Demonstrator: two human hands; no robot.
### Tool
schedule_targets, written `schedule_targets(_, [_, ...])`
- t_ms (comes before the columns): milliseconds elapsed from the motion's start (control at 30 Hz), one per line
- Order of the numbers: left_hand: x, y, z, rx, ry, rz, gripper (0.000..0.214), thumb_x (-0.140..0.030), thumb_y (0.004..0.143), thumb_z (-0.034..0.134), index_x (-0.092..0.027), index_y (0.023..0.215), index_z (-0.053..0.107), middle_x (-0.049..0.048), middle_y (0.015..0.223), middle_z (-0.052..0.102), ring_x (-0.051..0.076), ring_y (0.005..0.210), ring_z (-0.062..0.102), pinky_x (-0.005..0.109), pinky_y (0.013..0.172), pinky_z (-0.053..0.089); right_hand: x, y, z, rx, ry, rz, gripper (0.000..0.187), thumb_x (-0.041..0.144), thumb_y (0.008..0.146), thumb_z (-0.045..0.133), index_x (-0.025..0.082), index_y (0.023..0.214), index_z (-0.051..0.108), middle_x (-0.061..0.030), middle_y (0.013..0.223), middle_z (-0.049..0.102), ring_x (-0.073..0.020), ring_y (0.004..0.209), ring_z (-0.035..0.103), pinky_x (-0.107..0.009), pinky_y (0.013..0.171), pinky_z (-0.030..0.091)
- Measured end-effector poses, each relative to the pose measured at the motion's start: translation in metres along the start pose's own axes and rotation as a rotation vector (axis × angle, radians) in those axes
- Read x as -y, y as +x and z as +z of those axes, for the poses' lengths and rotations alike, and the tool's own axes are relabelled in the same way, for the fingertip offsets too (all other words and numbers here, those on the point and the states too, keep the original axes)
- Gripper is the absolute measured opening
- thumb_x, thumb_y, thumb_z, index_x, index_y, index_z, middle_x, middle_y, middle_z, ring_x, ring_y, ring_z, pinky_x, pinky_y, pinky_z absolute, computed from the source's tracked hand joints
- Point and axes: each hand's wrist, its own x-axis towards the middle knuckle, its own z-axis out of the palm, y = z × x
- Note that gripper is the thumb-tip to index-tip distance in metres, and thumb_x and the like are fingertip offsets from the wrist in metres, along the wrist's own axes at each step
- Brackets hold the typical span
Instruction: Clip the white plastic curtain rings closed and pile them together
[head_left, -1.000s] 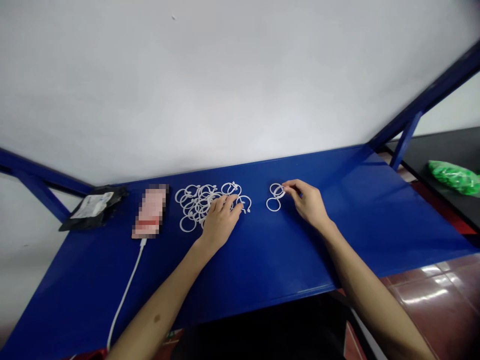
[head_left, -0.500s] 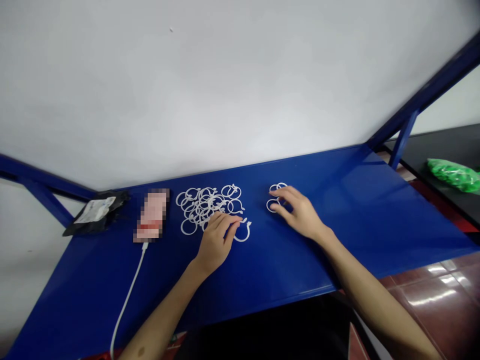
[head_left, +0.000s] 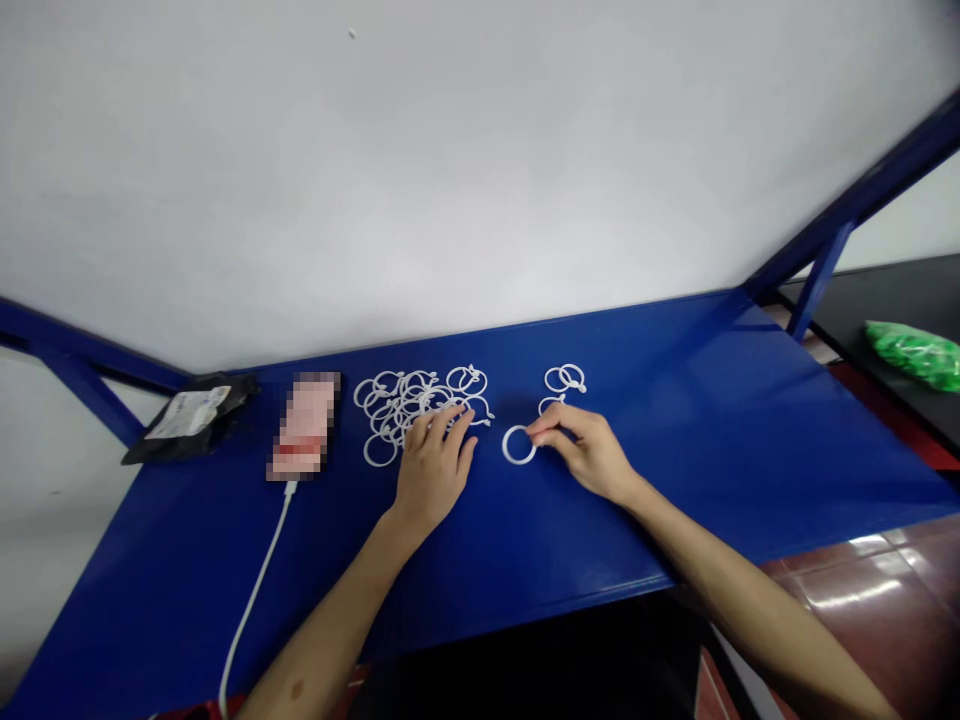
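My right hand (head_left: 592, 452) pinches a white plastic ring (head_left: 505, 443), which looks like a shower curtain ring, between thumb and fingertips just over the table. Behind that hand lie two overlapping rings (head_left: 555, 387) and another ring (head_left: 541, 404) partly covered by my fingers. With its fingers spread and palm down, my left hand (head_left: 429, 480) rests over the near right side of a loose pile of similar white rings (head_left: 411, 405). Several of these rings show small knobbed ends. Whatever lies under my left fingers is hidden.
On the blue table (head_left: 525, 570), left of the pile, lies a blurred-out pink phone-shaped item (head_left: 306, 425) with a white cable (head_left: 259, 580). A black plastic package (head_left: 195, 415) sits farther left. Blue frame bars (head_left: 821, 280) rise at the sides. A green bag (head_left: 915, 352) lies beyond on the right.
My right hand has moved left and nearer to me, with a ring now in its fingertips. The left hand has opened over the pile, and the ring at its fingertips no longer shows there.
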Motion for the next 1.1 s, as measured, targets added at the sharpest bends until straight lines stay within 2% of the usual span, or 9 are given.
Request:
schedule_targets(133, [0.008,0.001,0.008,0.031,0.209,0.036,0.028,-0.019,0.093,0.063,-0.017,0.120,0.067,0.0140,0.127,0.066,0.034,0.113,0.056,0.051,0.092,0.047,-0.011,0.005,-0.023,-0.214,-0.115,0.068,0.011,0.029,0.095,0.064,0.022,0.089,0.071,-0.0025,0.088,0.075,-0.0172,0.079,0.070,-0.031,0.075,0.054])
schedule_targets(267, [0.008,0.000,0.010,-0.012,0.219,0.061,0.012,-0.017,0.092,0.064,-0.019,0.101,0.071,0.0111,0.123,0.067,0.033,0.110,0.056,0.047,0.089,0.044,-0.020,0.009,-0.041,-0.360,-0.231,0.126,0.015,0.031,0.095,0.063,0.021,0.086,0.071,-0.0025,0.082,0.075,-0.0173,0.071,0.068,-0.030,0.069,0.053])
schedule_targets(400, [0.004,0.002,0.004,-0.069,0.190,0.101,0.007,-0.016,0.091,0.066,-0.021,0.091,0.070,0.0079,0.114,0.070,0.029,0.106,0.056,0.043,0.087,0.042,-0.031,0.011,-0.049,-0.361,-0.469,0.066,0.021,0.035,0.098,0.058,0.022,0.100,0.074,-0.0065,0.094,0.077,-0.0214,0.082,0.069,-0.036,0.078,0.053])
schedule_targets(533, [-0.003,0.000,-0.003,-0.095,0.117,0.130,0.006,-0.017,0.092,0.066,-0.022,0.092,0.069,0.0042,0.099,0.073,0.024,0.097,0.058,0.040,0.084,0.041,-0.044,0.009,-0.050,-0.283,-0.779,0.051,0.032,0.034,0.103,0.049,0.021,0.121,0.072,-0.0093,0.087,0.073,-0.0215,0.074,0.062,-0.038,0.074,0.050])
schedule_targets(633, [-0.010,-0.004,-0.006,-0.090,0.017,0.126,0.005,-0.019,0.093,0.065,-0.022,0.093,0.068,0.0018,0.089,0.072,0.021,0.088,0.059,0.037,0.079,0.041,-0.046,0.008,-0.046,-0.348,-0.893,0.059,0.032,0.036,0.102,0.051,0.021,0.117,0.074,-0.0124,0.096,0.069,-0.0227,0.080,0.061,-0.039,0.074,0.050])
schedule_targets(733, [-0.018,-0.005,-0.006,-0.094,-0.055,0.131,0.003,-0.020,0.092,0.066,-0.022,0.091,0.067,0.0005,0.085,0.072,0.020,0.084,0.059,0.036,0.079,0.041,-0.037,0.007,-0.038,-0.430,-0.852,0.025,0.028,0.036,0.100,0.055,0.021,0.112,0.075,-0.0135,0.103,0.066,-0.0252,0.089,0.061,-0.041,0.077,0.052])
schedule_targets(833, [-0.024,-0.004,-0.005,-0.100,-0.095,0.148,0.004,-0.021,0.092,0.067,-0.022,0.088,0.067,-0.0003,0.083,0.072,0.018,0.082,0.059,0.036,0.079,0.041,-0.020,0.005,-0.023,-0.321,-0.642,-0.063,0.023,0.030,0.100,0.055,0.022,0.112,0.073,-0.0118,0.104,0.066,-0.0245,0.095,0.063,-0.041,0.083,0.054])
schedule_targets(1000, [-0.027,-0.007,-0.002,-0.065,-0.116,0.168,0.004,-0.023,0.093,0.066,-0.022,0.090,0.068,0.0012,0.084,0.072,0.019,0.086,0.059,0.037,0.080,0.043,-0.001,-0.004,0.006,0.113,-0.182,-0.133,0.030,0.032,0.098,0.062,0.023,0.127,0.063,-0.0076,0.109,0.069,-0.0169,0.086,0.068,-0.035,0.082,0.058])
schedule_targets(1100, [-0.027,-0.008,-0.001,-0.055,-0.134,0.192,0.005,-0.023,0.093,0.065,-0.022,0.090,0.069,0.0013,0.085,0.072,0.019,0.085,0.058,0.037,0.080,0.043,0.002,-0.006,0.016,0.105,-0.087,-0.114,0.019,0.028,0.102,0.055,0.023,0.115,0.068,-0.0057,0.102,0.072,-0.0167,0.090,0.069,-0.033,0.082,0.058])
